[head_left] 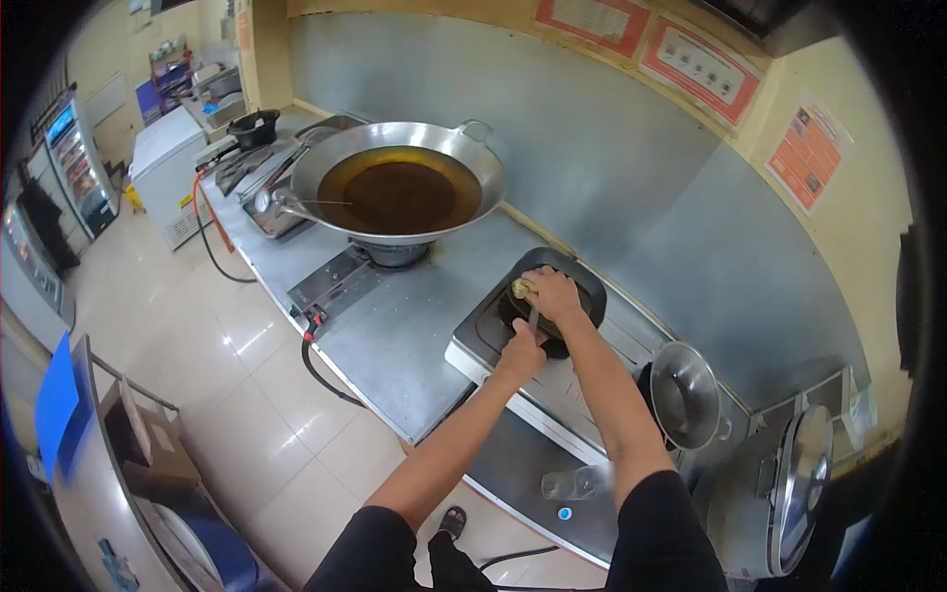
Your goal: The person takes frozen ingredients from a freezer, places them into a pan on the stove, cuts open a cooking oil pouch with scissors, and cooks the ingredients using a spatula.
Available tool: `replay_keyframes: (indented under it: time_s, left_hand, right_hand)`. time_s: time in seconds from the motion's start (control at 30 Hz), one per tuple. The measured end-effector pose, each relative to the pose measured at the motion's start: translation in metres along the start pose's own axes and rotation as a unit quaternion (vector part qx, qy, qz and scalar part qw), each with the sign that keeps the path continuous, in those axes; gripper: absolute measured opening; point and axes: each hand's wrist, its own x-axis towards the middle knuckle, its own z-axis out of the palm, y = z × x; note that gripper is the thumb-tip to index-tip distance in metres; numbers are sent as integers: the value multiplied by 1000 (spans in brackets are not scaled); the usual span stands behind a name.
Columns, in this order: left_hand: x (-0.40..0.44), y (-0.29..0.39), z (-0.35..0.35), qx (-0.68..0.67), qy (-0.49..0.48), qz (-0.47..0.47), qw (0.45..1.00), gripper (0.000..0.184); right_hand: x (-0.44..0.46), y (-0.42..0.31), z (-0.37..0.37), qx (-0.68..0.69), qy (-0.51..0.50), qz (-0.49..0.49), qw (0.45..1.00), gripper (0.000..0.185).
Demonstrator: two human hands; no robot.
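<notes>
Both hands are over a dark square pan (pixel 589 286) that sits on a white stove (pixel 472 361). My left hand (pixel 521 353) is closed around the handle of a tool, whose flat grey part (pixel 534 318) points up toward the other hand. Just above it, my right hand (pixel 552 294) has its fingers closed on a small yellow-green piece (pixel 521 288) over the pan. Which arm crosses nearer is plain, but the tool's tip is hidden by the fingers.
A large wok (pixel 400 133) of brown oil stands on a burner at the back left. A smaller metal pan (pixel 686 395) is at the right, near a big lidded pot (pixel 804 474). A clear glass (pixel 572 483) and blue cap (pixel 564 513) lie near the front edge.
</notes>
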Motion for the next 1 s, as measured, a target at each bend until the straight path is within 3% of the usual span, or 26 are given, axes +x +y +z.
replay_keyframes:
  time_s: [0.07, 0.3, 0.4, 0.57, 0.67, 0.73, 0.77, 0.8, 0.83, 0.87, 0.93, 0.97, 1.0]
  left_hand:
    - [-1, 3, -3, -9, 3, 0, 1000, 32]
    - [11, 3, -6, -46, -38, -26, 998, 43]
    - [13, 6, -9, -48, -53, -29, 997, 44]
    - [-10, 22, -34, 17, -45, -68, 997, 54]
    - [-37, 17, -59, 22, 55, -22, 998, 54]
    - [-66, -7, -86, -83, 134, 89, 983, 39]
    - [-83, -32, -107, -95, 137, 93, 982, 30]
    - [-103, -65, -129, -104, 143, 94, 980, 22]
    - [-132, -104, -150, -108, 148, 60, 981, 26]
    - [-165, -145, -173, -107, 167, 29, 980, 35]
    - [-255, -230, -195, -157, 189, -8, 969, 71]
    - [-307, -283, -209, -124, 138, -119, 975, 95]
    - [-364, -339, -214, -83, 161, -175, 968, 89]
  right_hand:
    - [14, 1, 20, -14, -17, -34, 999, 31]
    - [31, 39, 51, -22, -42, 58, 997, 21]
    - [29, 49, 50, 13, -48, 76, 996, 25]
    - [10, 51, 20, 67, -26, 18, 997, 38]
    - [-1, 66, -9, 94, 21, -9, 995, 35]
    - [-13, 75, -38, 107, 76, -38, 991, 32]
    - [-29, 66, -70, 175, 79, -14, 981, 31]
    - [-49, 48, -114, 246, 77, 7, 966, 29]
    - [-76, 29, -159, 381, 39, 52, 922, 26]
    - [-101, 23, -182, 408, 89, -3, 909, 23]
    - [-172, -26, -256, 582, 64, 105, 804, 26]
    - [-217, -20, -270, 650, 47, 64, 756, 40]
    - [-262, -8, -269, 725, 33, -80, 683, 45]
